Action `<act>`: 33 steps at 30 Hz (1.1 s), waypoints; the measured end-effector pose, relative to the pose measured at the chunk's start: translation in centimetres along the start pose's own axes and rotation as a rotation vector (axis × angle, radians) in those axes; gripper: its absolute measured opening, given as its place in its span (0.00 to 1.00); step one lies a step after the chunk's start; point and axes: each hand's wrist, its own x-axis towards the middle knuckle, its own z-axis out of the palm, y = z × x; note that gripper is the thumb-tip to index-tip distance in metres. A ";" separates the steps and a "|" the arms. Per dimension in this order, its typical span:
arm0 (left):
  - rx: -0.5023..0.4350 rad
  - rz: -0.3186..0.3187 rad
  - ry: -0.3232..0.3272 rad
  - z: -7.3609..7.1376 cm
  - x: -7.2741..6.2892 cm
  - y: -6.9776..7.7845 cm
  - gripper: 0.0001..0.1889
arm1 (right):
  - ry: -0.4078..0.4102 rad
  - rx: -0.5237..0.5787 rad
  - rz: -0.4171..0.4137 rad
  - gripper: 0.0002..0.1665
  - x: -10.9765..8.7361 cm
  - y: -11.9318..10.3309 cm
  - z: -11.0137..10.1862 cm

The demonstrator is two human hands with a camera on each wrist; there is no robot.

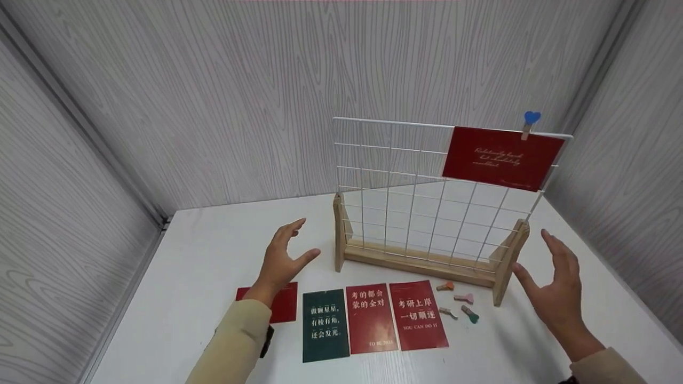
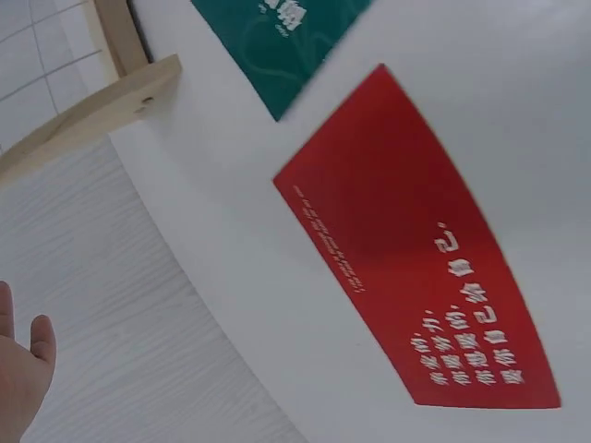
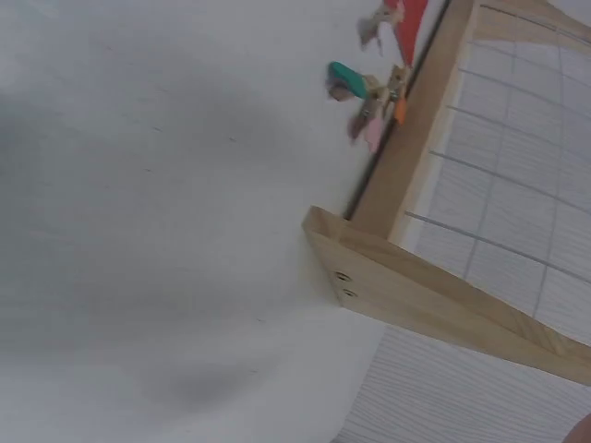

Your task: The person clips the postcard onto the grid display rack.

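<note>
My left hand (image 1: pixel 281 260) hovers left of a white wire grid rack (image 1: pixel 413 202), thumb and fingers spread apart with nothing held. Past the rack's right end, my right hand (image 1: pixel 560 290) is raised the same way, holding nothing. The grid stands in a wooden base (image 1: pixel 421 262). A blue heart clothespin (image 1: pixel 532 118) fixes a red card (image 1: pixel 501 158) to its top right. On the table lie a green card (image 1: pixel 326 326), two red cards, one in the middle (image 1: pixel 372 320) and one at right (image 1: pixel 419 317), and another red card (image 2: pixel 416 258) partly behind the left forearm.
Several small clothespins lie by the base's right front: an orange one (image 1: pixel 445 286), a pink one (image 1: pixel 464 298), a green one (image 1: pixel 470 314) and a pale one (image 1: pixel 448 313). Grey wood-grain panels (image 1: pixel 229 96) enclose the white table (image 1: pixel 203 240) at the back and sides.
</note>
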 end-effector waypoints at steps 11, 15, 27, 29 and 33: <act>0.046 -0.187 0.016 -2.4 -3.3 -3.5 0.37 | -0.135 -0.039 0.152 0.46 -3.6 1.9 1.9; 0.068 -0.284 0.004 -3.2 -4.3 -4.7 0.38 | -0.178 -0.054 0.156 0.45 -4.5 2.2 2.6; 0.090 -0.473 -0.069 -4.9 -7.0 -7.4 0.41 | -0.336 -0.100 0.198 0.42 -6.0 2.8 4.3; 0.098 -0.489 -0.083 -5.1 -7.4 -7.8 0.41 | -0.358 -0.096 0.198 0.42 -6.2 2.9 4.4; 0.120 -0.522 -0.112 -5.3 -8.2 -8.5 0.43 | -0.391 -0.085 0.185 0.41 -6.5 3.2 4.9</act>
